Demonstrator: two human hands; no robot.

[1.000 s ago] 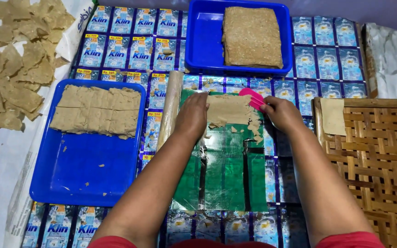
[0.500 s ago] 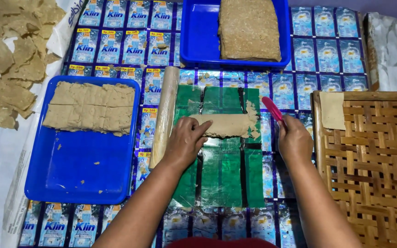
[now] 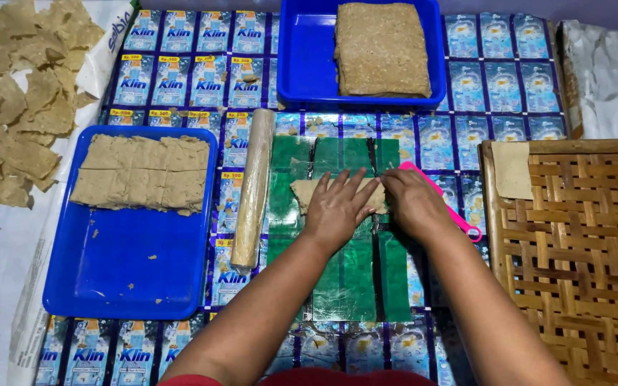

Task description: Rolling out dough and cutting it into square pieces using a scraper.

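Left of the green mat [image 3: 352, 275], loose torn dough scraps [image 3: 16, 107] are lying in a heap on white sheeting, well apart from it. Nearer the mat, a blue tray [image 3: 126, 279] is holding a slab of cut dough squares [image 3: 139, 175] at its far end. Just beside the mat's left edge, a wooden rolling pin [image 3: 253, 187] is lying lengthwise, nothing touching it. On the mat itself, the left hand [image 3: 337, 207] is pressing down flat with fingers spread wide on a small dough piece [image 3: 305, 193], most of which is hiding under both hands. The right hand [image 3: 413, 201] is resting palm down on the piece's right end, touching the left hand's fingertips; a pink scraper [image 3: 446, 204] is sticking out from under it, but whether the fingers are gripping it I cannot tell. Beyond the mat, a second blue tray [image 3: 309, 64] is carrying a thick dough block [image 3: 382, 48]. Right of the mat, a woven bamboo rack [image 3: 574, 250] is bearing one thin dough sheet [image 3: 512, 169] at its far left corner.
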